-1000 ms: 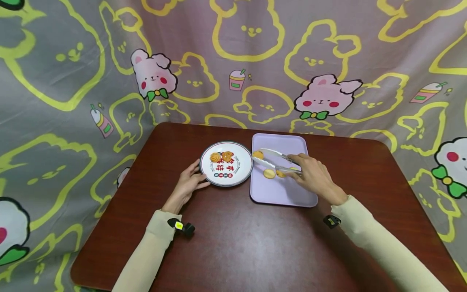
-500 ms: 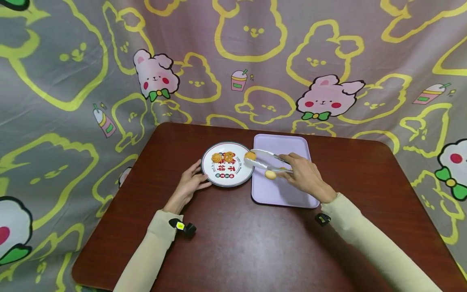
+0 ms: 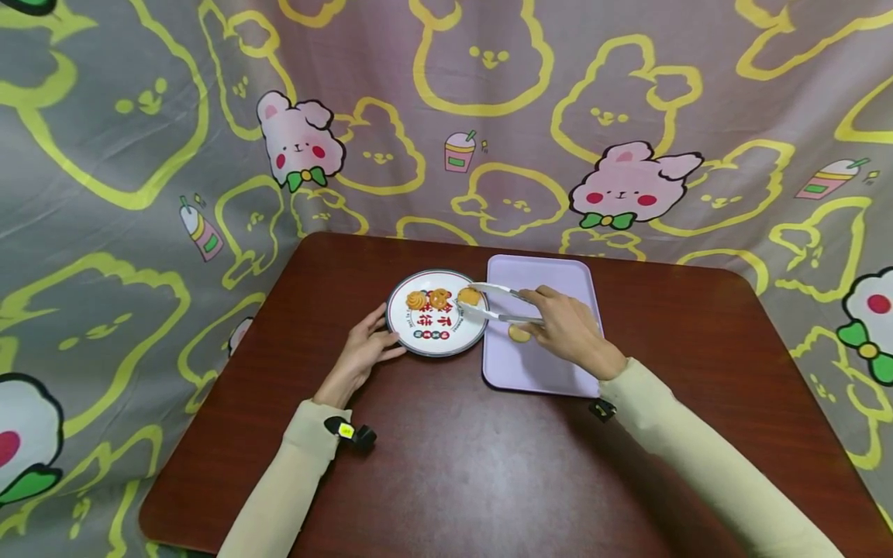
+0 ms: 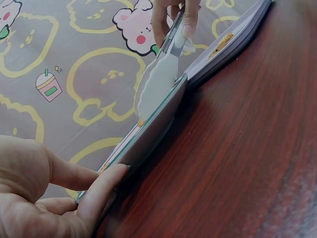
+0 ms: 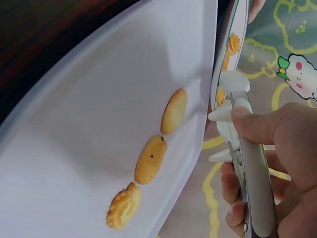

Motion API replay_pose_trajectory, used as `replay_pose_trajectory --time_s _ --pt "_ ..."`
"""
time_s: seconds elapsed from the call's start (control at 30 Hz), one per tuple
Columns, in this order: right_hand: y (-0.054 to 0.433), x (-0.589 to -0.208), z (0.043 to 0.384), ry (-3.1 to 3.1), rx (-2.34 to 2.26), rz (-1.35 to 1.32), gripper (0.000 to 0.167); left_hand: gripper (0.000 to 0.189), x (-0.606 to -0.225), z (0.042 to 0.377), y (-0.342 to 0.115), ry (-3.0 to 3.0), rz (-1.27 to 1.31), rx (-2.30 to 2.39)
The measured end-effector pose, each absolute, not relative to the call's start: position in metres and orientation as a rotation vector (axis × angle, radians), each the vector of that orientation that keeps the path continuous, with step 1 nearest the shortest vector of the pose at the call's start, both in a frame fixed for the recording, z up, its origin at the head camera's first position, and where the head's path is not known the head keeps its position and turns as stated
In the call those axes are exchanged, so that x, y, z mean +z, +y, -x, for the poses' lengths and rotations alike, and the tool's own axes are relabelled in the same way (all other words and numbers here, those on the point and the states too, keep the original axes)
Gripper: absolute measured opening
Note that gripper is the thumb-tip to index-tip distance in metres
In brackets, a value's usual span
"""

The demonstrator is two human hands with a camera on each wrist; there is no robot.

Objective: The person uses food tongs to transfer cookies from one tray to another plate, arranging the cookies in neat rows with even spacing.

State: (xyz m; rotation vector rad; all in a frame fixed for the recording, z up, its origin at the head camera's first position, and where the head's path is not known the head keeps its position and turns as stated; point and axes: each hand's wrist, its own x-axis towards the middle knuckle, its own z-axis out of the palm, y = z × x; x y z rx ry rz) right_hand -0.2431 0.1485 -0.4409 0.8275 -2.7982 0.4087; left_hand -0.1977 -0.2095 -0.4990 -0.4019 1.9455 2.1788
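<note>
Holding one tongs (image 5: 258, 188): right grip (image 3: 570, 327); pinching one plate (image 3: 456, 343): left grip (image 3: 359, 353). Three cookies (image 5: 150, 159) on tray (image 5: 99, 94), three at plate.

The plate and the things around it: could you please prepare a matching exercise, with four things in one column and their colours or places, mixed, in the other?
1 tray
2 plate
3 tongs
4 table

A held by the right hand
B dark reddish-brown
C pale purple
D white, with printed lettering

Pairs: 1-C, 2-D, 3-A, 4-B
</note>
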Motion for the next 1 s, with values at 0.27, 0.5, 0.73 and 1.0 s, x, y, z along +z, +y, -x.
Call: replay_pose_trajectory --time_s 0.27,0.5,0.73,1.0 --pt "0.139 -0.44 0.244 -2.804 0.38 -0.839 0.056 0.08 -0.501 0.199 -0.21 1.938 0.392 2.191" --pt "0.135 -0.441 0.247 -2.811 0.353 -0.839 0.054 0.08 -0.501 0.2 -0.21 1.926 0.391 2.193" --pt "0.133 -0.442 0.247 -2.823 0.348 -0.84 0.054 0.08 -0.501 0.199 -0.21 1.921 0.415 2.187" --pt "0.132 -0.44 0.248 -2.825 0.356 -0.839 0.056 0.079 -0.5 0.199 -0.21 1.935 0.406 2.183"
